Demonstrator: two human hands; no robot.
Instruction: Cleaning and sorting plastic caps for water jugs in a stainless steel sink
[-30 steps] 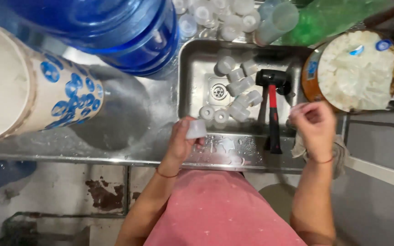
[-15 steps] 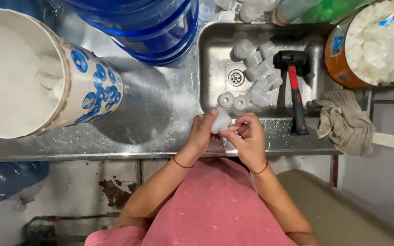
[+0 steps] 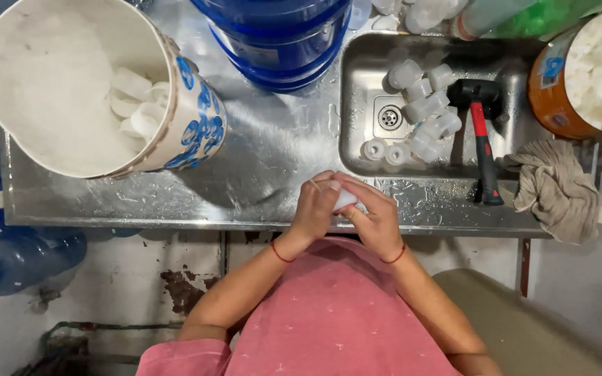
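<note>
At the counter edge, both hands, left hand (image 3: 315, 205) and right hand (image 3: 374, 216), still grip the white cap (image 3: 345, 200), now lower.

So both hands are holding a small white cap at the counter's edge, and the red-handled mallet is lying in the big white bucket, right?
Not quite. The head view shows the mallet lying in the sink, not the bucket. Both the left hand and right hand hold the white cap.
</note>
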